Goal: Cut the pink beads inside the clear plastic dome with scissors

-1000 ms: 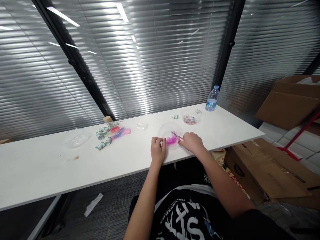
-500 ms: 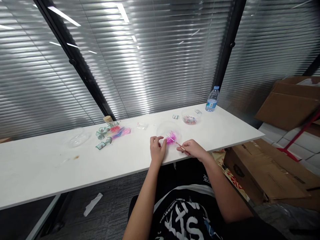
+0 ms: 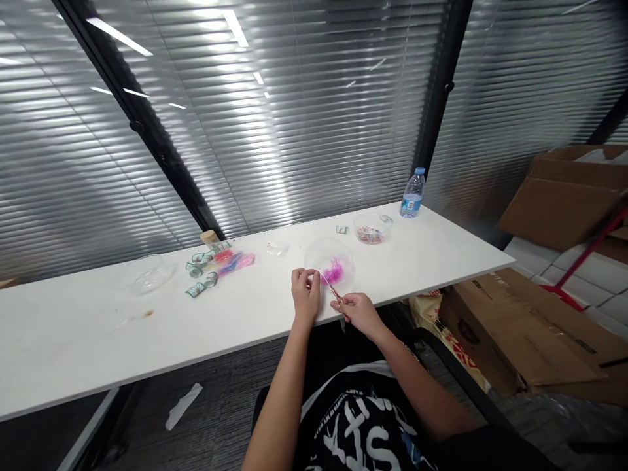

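Observation:
My right hand (image 3: 362,314) grips slim copper-coloured scissors (image 3: 336,296) by the handles, the silver tips pointing up and left. My left hand (image 3: 305,293) is closed in a pinch beside those tips; whatever lies between its fingertips is too small to make out. Just beyond both hands stands a clear round bowl (image 3: 349,252) with bright magenta shredded strands (image 3: 335,269) inside. The scissors cross over the bowl's near side.
Behind sits a clear bowl of colourful bits (image 3: 370,235), near a water bottle (image 3: 412,193). To the left lie green-printed rolls (image 3: 196,289), coloured packets (image 3: 236,261) and clear plastic domes (image 3: 150,278). Cardboard boxes (image 3: 520,327) stand right of the white table (image 3: 255,314).
My right hand has moved left and toward me, turning the scissors more upright. My left fingers have closed into a pinch near the tips. The view has shifted slightly.

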### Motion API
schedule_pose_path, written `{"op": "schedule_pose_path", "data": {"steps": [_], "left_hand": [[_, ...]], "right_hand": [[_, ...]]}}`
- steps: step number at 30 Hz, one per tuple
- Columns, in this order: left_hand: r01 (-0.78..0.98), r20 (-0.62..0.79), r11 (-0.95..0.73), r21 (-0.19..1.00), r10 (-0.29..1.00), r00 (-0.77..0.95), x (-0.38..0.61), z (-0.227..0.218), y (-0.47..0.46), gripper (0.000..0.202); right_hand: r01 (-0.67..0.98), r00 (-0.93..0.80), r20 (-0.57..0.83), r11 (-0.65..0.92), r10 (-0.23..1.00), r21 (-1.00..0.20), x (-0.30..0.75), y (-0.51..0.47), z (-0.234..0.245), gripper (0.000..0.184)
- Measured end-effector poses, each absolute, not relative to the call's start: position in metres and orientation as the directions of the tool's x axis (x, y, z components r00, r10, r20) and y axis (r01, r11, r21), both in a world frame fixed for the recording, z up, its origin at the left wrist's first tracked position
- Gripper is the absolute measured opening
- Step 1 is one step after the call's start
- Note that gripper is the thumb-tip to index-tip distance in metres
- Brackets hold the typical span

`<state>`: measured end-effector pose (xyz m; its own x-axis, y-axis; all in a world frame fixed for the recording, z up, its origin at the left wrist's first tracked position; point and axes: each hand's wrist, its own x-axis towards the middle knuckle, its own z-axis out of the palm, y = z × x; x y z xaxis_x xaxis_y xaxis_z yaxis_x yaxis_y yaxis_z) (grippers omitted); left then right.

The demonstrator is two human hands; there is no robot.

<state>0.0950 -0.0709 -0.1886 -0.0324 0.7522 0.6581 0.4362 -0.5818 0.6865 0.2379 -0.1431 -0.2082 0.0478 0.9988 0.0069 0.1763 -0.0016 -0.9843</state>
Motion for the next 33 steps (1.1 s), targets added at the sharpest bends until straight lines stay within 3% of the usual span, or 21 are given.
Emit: {"op": "schedule_pose_path", "data": {"steps": [17,23,33], "left_hand": [[0.43,0.649,-0.575,0.696,0.76,-0.035,0.0952,-0.1879,-0.0722,0.008],[0.417,0.653,-0.579,0.701,0.756,-0.046,0.0956,-0.1869,-0.0728,0.008],[0.364,0.664,-0.615,0.7,0.748,-0.012,0.0941,-0.185,-0.0746,0.014]], "right_hand": [[0.191,0.039,0.04,0.032,0.998,-0.981,0.2352,-0.1445,-0.2123,0.04],[0.233,0.063,0.073,0.057,0.995,-0.971,0.2333,-0.1444,-0.2143,0.047],[0.014,-0.037,-0.048,-0.047,0.998,-0.999,0.2323,-0.1478,-0.2069,0.051]]}}
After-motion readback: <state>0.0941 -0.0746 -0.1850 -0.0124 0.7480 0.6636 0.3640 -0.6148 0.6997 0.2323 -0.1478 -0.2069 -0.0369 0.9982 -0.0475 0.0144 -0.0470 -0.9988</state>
